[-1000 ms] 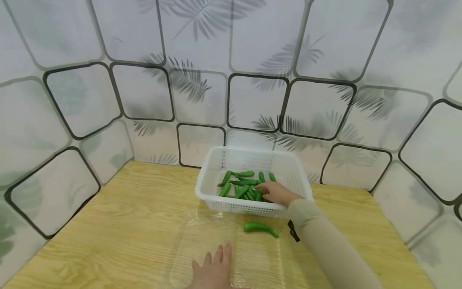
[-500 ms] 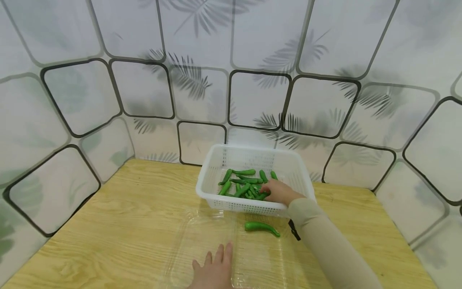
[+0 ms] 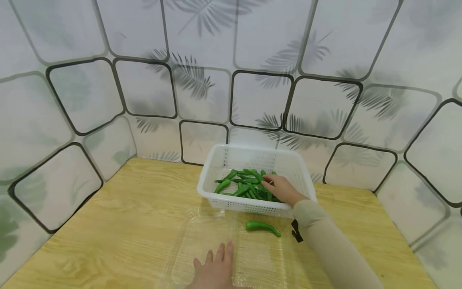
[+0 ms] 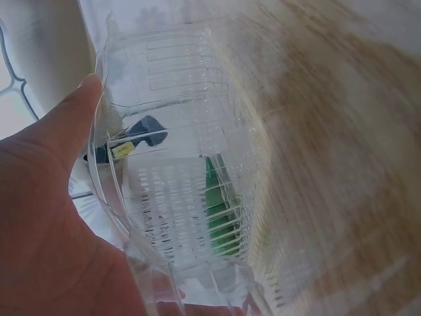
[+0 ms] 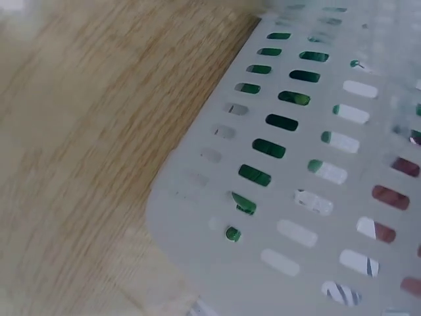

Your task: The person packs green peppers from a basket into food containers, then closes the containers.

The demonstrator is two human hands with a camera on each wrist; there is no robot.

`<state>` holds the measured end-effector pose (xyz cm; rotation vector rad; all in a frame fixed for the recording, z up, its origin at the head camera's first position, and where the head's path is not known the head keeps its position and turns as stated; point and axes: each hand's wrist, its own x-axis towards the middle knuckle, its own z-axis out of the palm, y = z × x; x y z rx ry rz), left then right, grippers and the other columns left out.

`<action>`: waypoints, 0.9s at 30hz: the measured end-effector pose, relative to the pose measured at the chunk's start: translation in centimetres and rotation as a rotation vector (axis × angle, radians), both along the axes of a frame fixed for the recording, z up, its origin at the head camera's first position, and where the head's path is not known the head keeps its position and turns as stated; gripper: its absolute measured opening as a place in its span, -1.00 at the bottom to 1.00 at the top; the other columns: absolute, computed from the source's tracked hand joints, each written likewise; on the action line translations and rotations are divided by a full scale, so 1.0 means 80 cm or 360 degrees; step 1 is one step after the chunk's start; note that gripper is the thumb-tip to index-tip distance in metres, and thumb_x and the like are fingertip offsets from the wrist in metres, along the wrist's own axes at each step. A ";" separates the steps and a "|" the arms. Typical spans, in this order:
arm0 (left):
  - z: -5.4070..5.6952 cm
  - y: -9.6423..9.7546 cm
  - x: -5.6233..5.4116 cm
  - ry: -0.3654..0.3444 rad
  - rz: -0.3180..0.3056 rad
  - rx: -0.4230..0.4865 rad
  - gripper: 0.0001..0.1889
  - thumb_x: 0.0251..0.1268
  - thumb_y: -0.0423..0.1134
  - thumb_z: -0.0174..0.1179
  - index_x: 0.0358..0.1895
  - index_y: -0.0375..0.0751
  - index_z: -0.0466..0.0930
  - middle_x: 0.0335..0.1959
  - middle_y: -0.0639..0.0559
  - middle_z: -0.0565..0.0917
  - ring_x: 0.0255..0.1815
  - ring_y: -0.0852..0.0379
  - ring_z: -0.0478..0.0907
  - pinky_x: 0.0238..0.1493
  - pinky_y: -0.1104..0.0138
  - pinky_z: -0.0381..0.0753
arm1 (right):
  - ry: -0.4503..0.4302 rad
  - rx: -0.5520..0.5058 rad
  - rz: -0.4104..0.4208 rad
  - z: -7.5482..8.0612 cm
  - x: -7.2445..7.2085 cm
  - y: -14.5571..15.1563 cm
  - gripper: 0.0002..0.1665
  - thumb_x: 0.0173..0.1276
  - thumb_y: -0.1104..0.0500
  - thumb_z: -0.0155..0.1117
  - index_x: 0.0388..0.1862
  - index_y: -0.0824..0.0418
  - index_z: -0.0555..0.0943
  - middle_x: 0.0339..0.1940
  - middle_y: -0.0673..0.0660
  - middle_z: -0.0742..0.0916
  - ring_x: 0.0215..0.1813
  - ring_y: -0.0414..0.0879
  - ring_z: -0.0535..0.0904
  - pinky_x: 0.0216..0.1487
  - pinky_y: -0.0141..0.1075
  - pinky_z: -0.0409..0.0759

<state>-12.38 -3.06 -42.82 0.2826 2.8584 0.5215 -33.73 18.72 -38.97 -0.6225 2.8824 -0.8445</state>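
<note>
My right hand [image 3: 282,190] reaches into a white slotted plastic basket [image 3: 205,176], its fingertips at a pile of green chili peppers [image 3: 242,190]. One pepper [image 3: 257,175] lies right at those fingertips; whether it is pinched cannot be made out. In the right wrist view the basket wall [image 5: 197,230] hides most of this hand. My left hand [image 3: 213,269] rests with straight, spread fingers on a clear plastic box [image 3: 202,230]. In the left wrist view, its thumb [image 4: 72,118] lies against the box wall [image 4: 105,171]. A single curved green chili pepper [image 3: 261,227] sits over the box's right half.
Below everything is a light wood-grain table [image 3: 119,224]. A patterned wall covering [image 3: 202,96] stands behind the basket and at both sides. Close to the right sleeve [image 3: 325,237] hangs a black strap [image 3: 296,230].
The right hand has shifted slightly up and right within the basket. Peppers around its fingertips have been rearranged, with one now slanting across the pile's top. The left hand stays in place.
</note>
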 end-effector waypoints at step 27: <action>0.005 0.000 0.002 0.0007 -0.0022 0.0007 0.21 -0.29 0.53 0.19 0.38 -0.31 0.14 0.26 -0.32 0.36 0.15 -0.48 0.31 -0.08 -0.49 0.06 | -0.0233 -0.0966 -0.0081 0.028 0.073 0.045 -0.49 0.50 0.11 -0.04 0.34 0.31 0.33 0.33 0.35 0.36 -0.08 0.19 0.61 -0.10 -0.19 0.59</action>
